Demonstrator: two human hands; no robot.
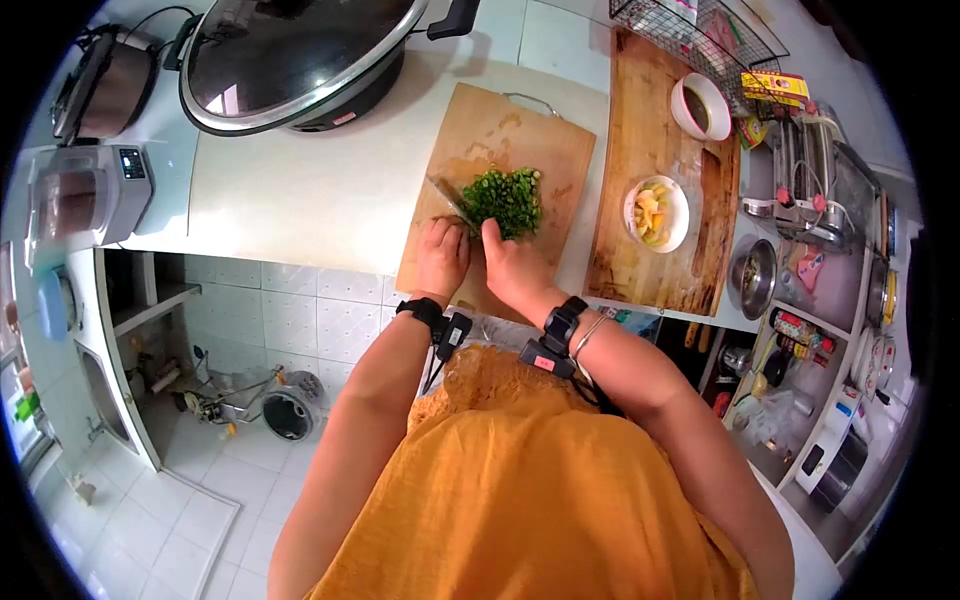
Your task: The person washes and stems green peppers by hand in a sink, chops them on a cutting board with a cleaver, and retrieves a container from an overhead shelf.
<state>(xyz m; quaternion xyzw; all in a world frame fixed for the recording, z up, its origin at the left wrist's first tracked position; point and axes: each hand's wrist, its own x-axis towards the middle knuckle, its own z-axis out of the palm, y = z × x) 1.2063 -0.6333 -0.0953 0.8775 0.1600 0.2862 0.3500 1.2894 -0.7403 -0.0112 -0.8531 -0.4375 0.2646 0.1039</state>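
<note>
Chopped green vegetable pieces (507, 203) lie heaped on a wooden cutting board (565, 160) with a metal handle. A knife (449, 200) rests at the left side of the heap, its blade pointing up and left. My left hand (443, 258) is on the board's lower left part, fingers curled together near the blade; whatever it may hold is too small to make out. Just right of it, my right hand (513, 268) is closed at the lower edge of the greens, at the near end of the knife. The knife's handle is hidden by that hand.
A large lidded pan (300, 60) stands on the counter at the upper left. Right of the board, a second wooden board (640, 100) bears a bowl of yellow slices (677, 217) and a bowl of dark liquid (690, 120). A metal bowl (755, 280) and wire basket (715, 50) are beyond.
</note>
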